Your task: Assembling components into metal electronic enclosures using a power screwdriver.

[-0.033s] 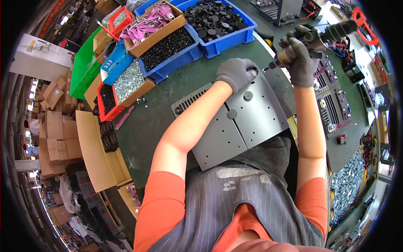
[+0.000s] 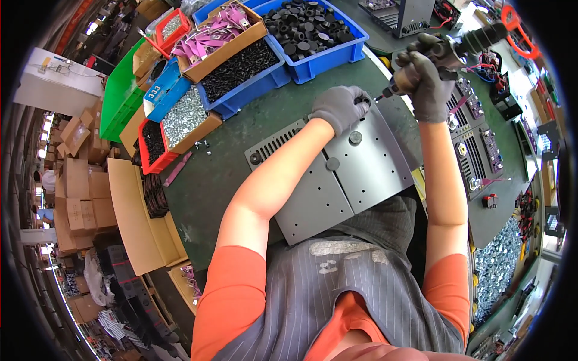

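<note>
A grey metal panel (image 2: 382, 165) with small holes and a slotted vent lies tilted on the green worktop, its near edge by my lap. Two dark round feet (image 2: 332, 163) sit on it along the middle seam. My gloved left hand (image 2: 342, 107) rests at the panel's far corner, its fingers curled in a pinch around something dark that they mostly hide. A power screwdriver (image 2: 409, 79) is gripped in my gloved right hand (image 2: 432, 87). Its bit points left, close to my left fingertips and the panel's corner.
At the back stand a blue bin of black round feet (image 2: 363, 45), a blue bin of black screws (image 2: 286, 78) and a carton of purple-handled parts (image 2: 259, 29). Silver screws (image 2: 185, 117) fill a box on the left. Assembled units (image 2: 472, 141) lie on the right.
The screwdriver and my right hand have shifted slightly left, bringing the bit closer to the panel's far corner. My left hand has barely moved.
</note>
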Demonstrator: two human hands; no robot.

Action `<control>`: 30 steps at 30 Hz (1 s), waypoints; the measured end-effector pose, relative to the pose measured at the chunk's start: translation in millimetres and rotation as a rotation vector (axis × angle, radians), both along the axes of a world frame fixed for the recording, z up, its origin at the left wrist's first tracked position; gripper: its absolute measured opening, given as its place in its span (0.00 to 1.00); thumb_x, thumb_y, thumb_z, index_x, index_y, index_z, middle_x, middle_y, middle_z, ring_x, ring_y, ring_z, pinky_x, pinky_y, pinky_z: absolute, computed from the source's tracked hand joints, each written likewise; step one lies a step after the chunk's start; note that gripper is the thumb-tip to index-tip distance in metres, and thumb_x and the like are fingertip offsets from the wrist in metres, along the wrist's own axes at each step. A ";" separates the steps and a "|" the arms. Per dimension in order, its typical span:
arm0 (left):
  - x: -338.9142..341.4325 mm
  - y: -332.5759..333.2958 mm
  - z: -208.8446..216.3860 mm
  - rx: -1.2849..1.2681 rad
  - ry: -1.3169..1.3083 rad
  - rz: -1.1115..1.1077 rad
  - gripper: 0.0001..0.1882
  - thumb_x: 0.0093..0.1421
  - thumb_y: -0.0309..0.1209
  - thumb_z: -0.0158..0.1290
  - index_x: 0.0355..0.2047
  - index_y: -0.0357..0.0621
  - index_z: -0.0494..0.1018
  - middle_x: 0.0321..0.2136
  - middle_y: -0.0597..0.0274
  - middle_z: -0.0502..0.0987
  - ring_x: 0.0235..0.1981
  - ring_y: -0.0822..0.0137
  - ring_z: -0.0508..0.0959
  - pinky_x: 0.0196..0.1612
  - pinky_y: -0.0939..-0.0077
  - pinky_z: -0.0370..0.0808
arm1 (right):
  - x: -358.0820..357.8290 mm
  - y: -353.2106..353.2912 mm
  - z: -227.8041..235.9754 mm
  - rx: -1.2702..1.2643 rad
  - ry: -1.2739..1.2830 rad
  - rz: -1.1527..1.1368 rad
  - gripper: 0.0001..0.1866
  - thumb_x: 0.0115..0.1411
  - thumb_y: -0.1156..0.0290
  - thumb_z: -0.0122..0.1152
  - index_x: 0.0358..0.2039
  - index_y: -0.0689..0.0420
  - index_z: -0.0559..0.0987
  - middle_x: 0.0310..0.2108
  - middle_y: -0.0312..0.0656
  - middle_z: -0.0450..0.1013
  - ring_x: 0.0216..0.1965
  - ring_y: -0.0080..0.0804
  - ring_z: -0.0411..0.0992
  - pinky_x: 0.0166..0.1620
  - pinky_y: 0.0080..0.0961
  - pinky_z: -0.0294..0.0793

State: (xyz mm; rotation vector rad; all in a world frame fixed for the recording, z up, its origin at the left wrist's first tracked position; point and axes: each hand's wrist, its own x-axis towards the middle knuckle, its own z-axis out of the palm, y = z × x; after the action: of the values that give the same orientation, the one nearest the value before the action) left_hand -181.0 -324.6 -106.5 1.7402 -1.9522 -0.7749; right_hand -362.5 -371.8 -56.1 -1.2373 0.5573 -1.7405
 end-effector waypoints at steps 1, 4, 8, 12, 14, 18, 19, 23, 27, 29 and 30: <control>-1.9 -1.6 -4.8 0.058 0.008 -0.001 0.17 0.60 0.44 0.56 0.46 0.54 0.79 0.41 0.54 0.81 0.43 0.53 0.80 0.47 0.61 0.75 | 5.7 -3.2 -0.1 -0.008 0.032 0.009 0.18 0.53 0.75 0.64 0.46 0.63 0.76 0.35 0.40 0.76 0.32 0.29 0.77 0.38 0.26 0.78; -2.5 -1.2 -18.0 0.007 0.013 0.022 0.16 0.60 0.44 0.56 0.46 0.55 0.79 0.40 0.55 0.81 0.43 0.52 0.80 0.47 0.60 0.75 | 26.4 -8.9 -5.7 0.020 0.173 0.103 0.18 0.56 0.77 0.60 0.48 0.64 0.74 0.38 0.43 0.73 0.36 0.31 0.76 0.42 0.31 0.79; -1.4 -3.7 -22.5 -0.017 0.007 0.019 0.14 0.61 0.40 0.56 0.44 0.50 0.80 0.37 0.58 0.82 0.40 0.58 0.81 0.44 0.64 0.76 | 46.7 -20.2 -13.5 0.012 0.285 0.076 0.16 0.50 0.70 0.67 0.39 0.61 0.76 0.27 0.36 0.75 0.29 0.23 0.74 0.35 0.22 0.75; 13.5 -2.0 -3.0 0.061 0.954 0.280 0.12 0.65 0.31 0.51 0.45 0.39 0.76 0.32 0.65 0.78 0.30 0.74 0.76 0.31 0.79 0.76 | 50.5 -25.8 -15.7 -0.014 0.420 0.064 0.18 0.48 0.66 0.68 0.38 0.60 0.76 0.27 0.35 0.75 0.28 0.23 0.74 0.34 0.22 0.75; 37.6 13.7 12.6 0.249 1.413 0.395 0.14 0.66 0.31 0.48 0.49 0.39 0.73 0.31 0.66 0.76 0.27 0.76 0.73 0.24 0.83 0.72 | 50.1 -25.5 -16.3 0.000 0.393 0.106 0.18 0.49 0.66 0.67 0.39 0.60 0.76 0.27 0.35 0.76 0.26 0.22 0.73 0.34 0.22 0.75; 66.2 70.7 29.5 0.409 1.619 0.428 0.17 0.69 0.28 0.41 0.55 0.37 0.66 0.28 0.69 0.71 0.20 0.82 0.64 0.18 0.93 0.60 | 51.4 -28.0 -19.2 0.032 0.322 0.162 0.17 0.49 0.68 0.68 0.40 0.60 0.77 0.26 0.35 0.76 0.27 0.20 0.74 0.34 0.21 0.75; 67.9 85.3 29.7 0.430 1.581 0.456 0.17 0.69 0.28 0.41 0.55 0.36 0.66 0.28 0.69 0.71 0.20 0.82 0.63 0.18 0.93 0.60 | 51.3 -30.5 -19.1 0.033 0.390 0.161 0.17 0.51 0.72 0.66 0.42 0.61 0.76 0.28 0.37 0.76 0.28 0.23 0.75 0.35 0.23 0.76; 67.0 129.9 22.3 0.432 1.578 0.400 0.17 0.69 0.29 0.41 0.55 0.36 0.67 0.30 0.66 0.71 0.22 0.80 0.65 0.19 0.92 0.62 | 46.9 -37.0 -10.2 0.032 0.390 0.263 0.17 0.56 0.77 0.63 0.47 0.64 0.76 0.33 0.41 0.76 0.31 0.28 0.76 0.37 0.27 0.78; 61.0 153.7 10.8 0.431 1.700 0.537 0.17 0.68 0.27 0.43 0.55 0.39 0.68 0.37 0.61 0.74 0.28 0.77 0.72 0.24 0.89 0.69 | 30.3 1.8 9.8 0.004 0.153 0.100 0.19 0.56 0.76 0.59 0.50 0.62 0.75 0.36 0.44 0.74 0.34 0.32 0.74 0.39 0.29 0.76; 52.6 164.5 4.2 0.418 1.765 0.536 0.17 0.68 0.26 0.43 0.56 0.40 0.68 0.41 0.59 0.75 0.31 0.77 0.74 0.25 0.90 0.70 | 19.9 30.8 25.8 -0.036 0.059 0.188 0.22 0.55 0.75 0.56 0.52 0.61 0.73 0.40 0.43 0.70 0.38 0.34 0.69 0.44 0.34 0.71; 49.5 167.4 1.2 0.468 1.874 0.489 0.14 0.68 0.24 0.45 0.53 0.45 0.70 0.41 0.55 0.77 0.28 0.77 0.75 0.23 0.90 0.70 | 14.7 51.1 28.8 -0.096 -0.036 0.342 0.23 0.54 0.73 0.57 0.53 0.60 0.73 0.40 0.42 0.68 0.39 0.34 0.67 0.46 0.35 0.69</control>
State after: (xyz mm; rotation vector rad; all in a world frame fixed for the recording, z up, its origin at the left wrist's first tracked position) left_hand -131.5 -157.2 -105.3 0.7065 -0.0806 -1.7159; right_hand -347.8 -320.7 -27.3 -1.2813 0.2252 -1.5105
